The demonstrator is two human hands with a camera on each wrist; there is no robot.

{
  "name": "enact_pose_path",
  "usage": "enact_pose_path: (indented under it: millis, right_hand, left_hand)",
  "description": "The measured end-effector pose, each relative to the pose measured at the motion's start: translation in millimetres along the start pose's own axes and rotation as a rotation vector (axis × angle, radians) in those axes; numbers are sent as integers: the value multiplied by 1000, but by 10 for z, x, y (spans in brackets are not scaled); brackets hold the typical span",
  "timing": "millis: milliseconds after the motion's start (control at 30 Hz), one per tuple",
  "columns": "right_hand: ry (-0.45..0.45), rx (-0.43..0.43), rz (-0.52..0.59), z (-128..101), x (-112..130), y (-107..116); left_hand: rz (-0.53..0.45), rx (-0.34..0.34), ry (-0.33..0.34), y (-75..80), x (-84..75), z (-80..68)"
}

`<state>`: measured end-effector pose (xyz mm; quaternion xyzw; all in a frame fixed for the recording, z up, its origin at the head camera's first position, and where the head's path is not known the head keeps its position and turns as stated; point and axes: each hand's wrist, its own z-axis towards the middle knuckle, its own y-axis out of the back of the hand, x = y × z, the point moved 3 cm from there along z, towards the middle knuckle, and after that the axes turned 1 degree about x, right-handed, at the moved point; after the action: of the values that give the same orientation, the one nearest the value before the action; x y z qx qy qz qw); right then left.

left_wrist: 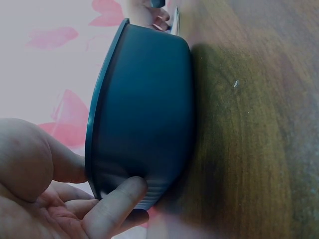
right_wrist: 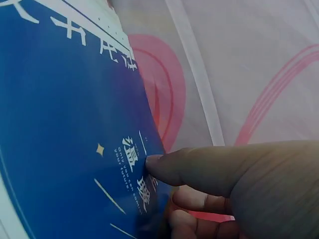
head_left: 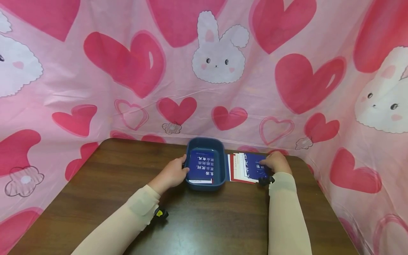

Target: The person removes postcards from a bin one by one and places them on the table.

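A dark blue rectangular plastic box stands on the table, with a blue card printed in white characters lying inside. White and red edges show beneath that card. My left hand grips the box's left side, thumb at the rim and fingers against the outer wall. Right of the box lies a fanned row of cards, white, red and blue. At the row's right end, my right hand pinches a blue card by its edge, thumb on the printed face.
The brown wooden table reaches back to a pink curtain with hearts and rabbits, which hangs close behind the box and cards. Black wrist devices show on the left wrist and right wrist.
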<state>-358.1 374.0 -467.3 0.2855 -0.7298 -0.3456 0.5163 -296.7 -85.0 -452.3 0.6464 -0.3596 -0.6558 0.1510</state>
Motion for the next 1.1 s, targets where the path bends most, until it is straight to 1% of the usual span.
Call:
enact_pose_path:
  millis: [33, 167, 300, 433, 700, 867, 1100]
  right_hand:
    - [-13, 6, 12, -41, 23, 4]
    - [-13, 14, 44, -51, 9, 31]
    - [33, -5, 40, -75, 103, 86]
    - [116, -23, 47, -152, 339, 134]
    - [232, -4, 103, -362, 883, 169]
    - [297, 40, 131, -437, 1196, 65]
    - [361, 148, 198, -476, 1558, -212]
  left_hand:
    - [-2, 1, 1, 0, 0, -2]
    - [-1, 3, -3, 4, -1, -6]
    - [-8, 8, -6, 12, -3, -13]
    - [-18, 10, -6, 16, 2, -18]
    - [-23, 5, -4, 12, -3, -17]
    - [-26, 4, 6, 7, -7, -19]
    - [-20, 3, 5, 22, -7, -21]
